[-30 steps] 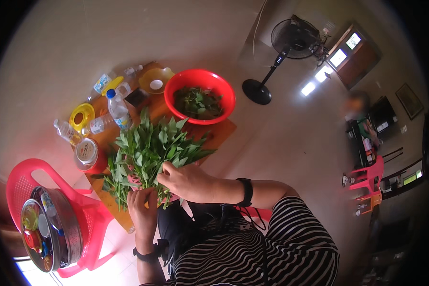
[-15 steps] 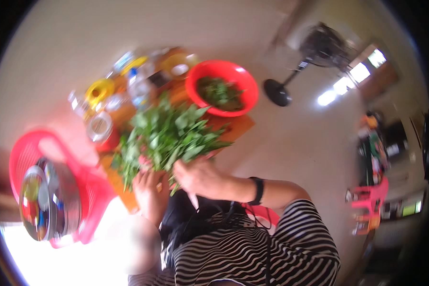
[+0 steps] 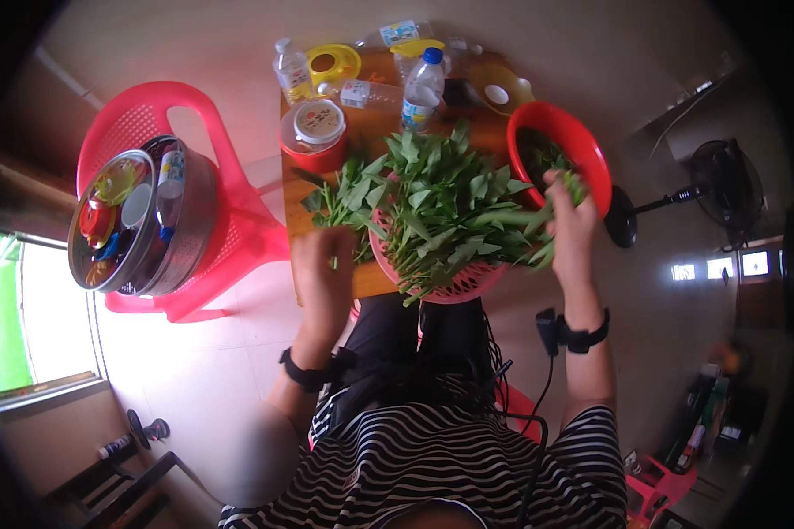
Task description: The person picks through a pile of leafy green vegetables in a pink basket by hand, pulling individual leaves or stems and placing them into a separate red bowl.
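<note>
A big heap of leafy greens [image 3: 441, 203] lies in a pink openwork basket [image 3: 468, 284] at the table's front edge. My right hand [image 3: 573, 234] is closed around a small bunch of green stems [image 3: 520, 218], raised beside the red bowl [image 3: 598, 159]. Inside that bowl are more greens, partly in shadow. Left of the basket, my left hand [image 3: 324, 264] is curled shut beside a loose clump of leaves [image 3: 348, 201]. Its fingers are slightly blurred, and what they hold, if anything, is hidden.
Plastic bottles [image 3: 422, 93], a yellow lid-like ring [image 3: 335, 63] and a red tub with a clear lid [image 3: 316, 150] crowd the wooden table [image 3: 375, 280]. To the left, a pink chair [image 3: 205, 115] carries a metal pot [image 3: 207, 225]. A standing fan [image 3: 723, 189] is at right.
My hands have parted, the right moving toward the red bowl with stems and the left to the basket's left side. The head view has turned, and the basket under the greens now shows.
</note>
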The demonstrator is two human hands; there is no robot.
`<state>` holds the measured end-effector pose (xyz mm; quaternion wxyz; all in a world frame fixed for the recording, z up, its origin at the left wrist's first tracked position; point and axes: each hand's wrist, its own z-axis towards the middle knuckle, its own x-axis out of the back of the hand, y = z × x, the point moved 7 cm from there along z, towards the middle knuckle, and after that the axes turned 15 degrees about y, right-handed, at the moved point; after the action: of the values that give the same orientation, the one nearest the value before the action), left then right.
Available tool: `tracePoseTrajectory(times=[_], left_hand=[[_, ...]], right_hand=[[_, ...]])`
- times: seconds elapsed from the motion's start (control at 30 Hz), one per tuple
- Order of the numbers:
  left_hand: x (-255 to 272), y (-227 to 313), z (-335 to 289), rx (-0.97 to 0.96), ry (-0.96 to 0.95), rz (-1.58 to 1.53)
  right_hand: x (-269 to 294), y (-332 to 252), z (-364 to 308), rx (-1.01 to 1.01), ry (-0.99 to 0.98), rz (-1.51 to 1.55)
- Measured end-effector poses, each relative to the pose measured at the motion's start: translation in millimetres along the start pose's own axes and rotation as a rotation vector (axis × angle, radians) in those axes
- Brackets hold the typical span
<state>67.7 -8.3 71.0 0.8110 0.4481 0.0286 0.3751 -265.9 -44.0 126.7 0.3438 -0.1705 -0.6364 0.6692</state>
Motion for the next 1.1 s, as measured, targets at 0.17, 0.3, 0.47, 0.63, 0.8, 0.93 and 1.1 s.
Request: tracePoseTrajectory(times=[0.17,0.3,0.47,0.63,0.8,0.93,1.1], left_hand=[[-10,-65,23,0.101,0.105,0.171],[-59,-118,18,0.081,-0.109,0.278],[-75,-150,-12,0.181,-0.413,0.502],[-63,-123,-11,0.11,-0.331,0.475],[-76,-138,-28,-0.014,-0.521,0.47],[-74,-129,-20,0.088,-0.587,0.45],[-51,-52,3,-0.067,-0.183,0.384]], right_hand=[[22,5,110,0.3,0.174,-0.109],[11,59,192,0.445,0.17,-0.447],[-12,109,175,0.351,-0.144,-0.964],[-2,94,139,0.598,-0.104,-0.743],[-6,53,63,0.736,-0.088,-0.489],[0,40,24,0.927,-0.077,-0.555],[13,46,-4,0.652,-0.143,-0.401]])
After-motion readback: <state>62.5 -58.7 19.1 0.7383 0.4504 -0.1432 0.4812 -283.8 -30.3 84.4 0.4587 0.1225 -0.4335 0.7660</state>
